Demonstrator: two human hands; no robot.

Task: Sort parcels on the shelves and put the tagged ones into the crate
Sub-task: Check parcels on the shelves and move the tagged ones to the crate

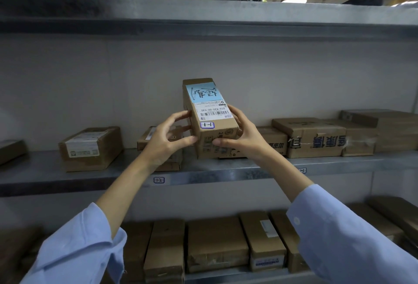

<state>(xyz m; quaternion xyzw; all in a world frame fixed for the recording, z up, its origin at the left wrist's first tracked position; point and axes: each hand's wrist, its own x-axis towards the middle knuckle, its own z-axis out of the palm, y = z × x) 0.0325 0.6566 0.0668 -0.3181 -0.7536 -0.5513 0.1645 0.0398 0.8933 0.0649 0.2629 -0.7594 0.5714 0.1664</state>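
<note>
A long, narrow brown cardboard parcel (209, 105), with a pale blue handwritten sheet and a white barcode label on its upper face, is held in the air above the front edge of the middle grey metal shelf (226, 174), about midway along it, with its far end tilted up towards the back wall. The right hand (245, 135) wraps the parcel's right side, thumb on the near end face and fingers along the top right edge. The left hand (166, 136) is spread fairly wide on the left side, fingertips on the side wall and thumb pressed to the near end, so both hands carry the parcel. A small purple-bordered sticker (207, 125), which seems to read 1-1, sits by the near edge of the upper face. A similar shelf marker (159, 180) on the shelf's front lip seems to read 1-2. The step in hand looks like checking the parcel's tag. To do it well, hold the labelled face square to the eyes and steady, and compare the sticker with the marker before choosing a place. The crate is not in view, so a tagged parcel would have to be carried away from the shelf, best with a firmer left grip. Draw it straight back, clear of the small brown carton (153, 134) behind the left hand and the large carton with dark printed characters (314, 136) towards the shelf's right end.
</note>
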